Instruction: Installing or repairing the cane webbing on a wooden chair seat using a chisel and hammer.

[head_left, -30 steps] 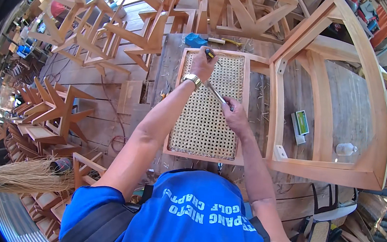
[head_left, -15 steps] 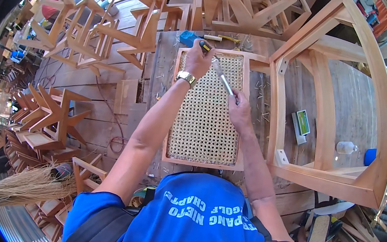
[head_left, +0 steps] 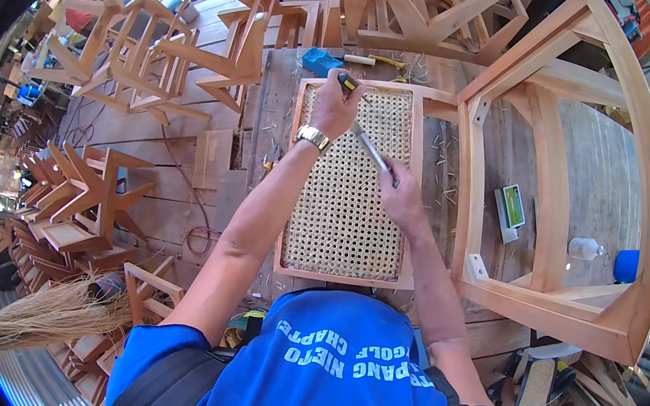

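A wooden frame [head_left: 413, 206] with a woven cane panel [head_left: 344, 222] lies on the worktable in front of me. My left hand [head_left: 335, 109], a gold watch at its wrist, is closed around a tool with a black-and-yellow handle [head_left: 346, 81] over the panel's far left part. The working end of that tool is hidden by the hand. In my right hand [head_left: 401, 194], over the right side of the panel, is a shiny metal-shafted tool [head_left: 372, 151]. Its shaft slants toward my left hand, and its far end is not clear.
A large wooden chair frame [head_left: 548, 182] stands at the right, with a green-and-white box [head_left: 509, 209] and white bottle [head_left: 584, 249] seen through it. Beyond the panel lies a blue object [head_left: 320, 62]. Chair frames [head_left: 103, 196] crowd the left; straw-like fibres [head_left: 55, 318] lie lower left.
The metal-shafted tool's far end has come down, closer to me, and my right hand has shifted slightly. My left hand stays near the same place, still gripping its tool.
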Demonstrator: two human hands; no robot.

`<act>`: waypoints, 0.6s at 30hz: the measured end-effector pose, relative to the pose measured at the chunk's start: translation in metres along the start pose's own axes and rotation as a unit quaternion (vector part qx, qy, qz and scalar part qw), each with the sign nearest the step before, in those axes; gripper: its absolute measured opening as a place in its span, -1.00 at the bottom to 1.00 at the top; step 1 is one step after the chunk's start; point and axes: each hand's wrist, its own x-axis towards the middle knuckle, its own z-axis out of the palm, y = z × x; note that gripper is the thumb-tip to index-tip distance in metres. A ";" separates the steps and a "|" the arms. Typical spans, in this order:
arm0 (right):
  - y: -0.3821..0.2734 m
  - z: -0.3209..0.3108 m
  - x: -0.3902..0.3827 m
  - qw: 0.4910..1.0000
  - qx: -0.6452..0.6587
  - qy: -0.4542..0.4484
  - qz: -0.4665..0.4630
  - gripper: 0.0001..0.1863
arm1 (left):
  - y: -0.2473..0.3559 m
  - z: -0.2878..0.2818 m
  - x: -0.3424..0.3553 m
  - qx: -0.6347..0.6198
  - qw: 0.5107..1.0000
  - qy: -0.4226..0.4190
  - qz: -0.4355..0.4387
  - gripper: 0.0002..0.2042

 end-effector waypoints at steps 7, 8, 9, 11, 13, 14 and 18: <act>-0.001 0.008 -0.001 0.999 0.016 0.015 -0.035 -0.64 | -0.011 0.002 -0.004 0.009 0.999 -0.013 -0.029 -0.64; -0.002 0.003 -0.003 0.999 0.016 0.014 -0.034 -0.64 | -0.012 -0.002 -0.003 -0.005 1.000 -0.003 -0.020 -0.64; -0.004 -0.008 -0.009 0.998 0.050 0.022 0.005 -0.63 | -0.027 -0.001 0.000 -0.038 0.999 0.016 -0.010 -0.67; -0.009 -0.024 -0.018 0.995 0.086 0.033 0.046 -0.63 | -0.012 -0.017 0.004 -0.067 0.996 0.060 -0.025 -0.72; -0.009 -0.030 -0.030 0.979 0.147 0.136 0.050 -0.62 | -0.028 -0.026 0.010 -0.099 0.990 0.096 -0.042 -0.74; -0.005 -0.038 -0.033 0.978 0.147 0.135 0.051 -0.62 | -0.031 -0.029 0.012 -0.092 0.990 0.098 -0.040 -0.73; 0.006 -0.051 -0.048 0.969 0.204 0.125 0.069 -0.62 | -0.020 -0.029 0.001 -0.085 0.993 0.066 -0.047 -0.73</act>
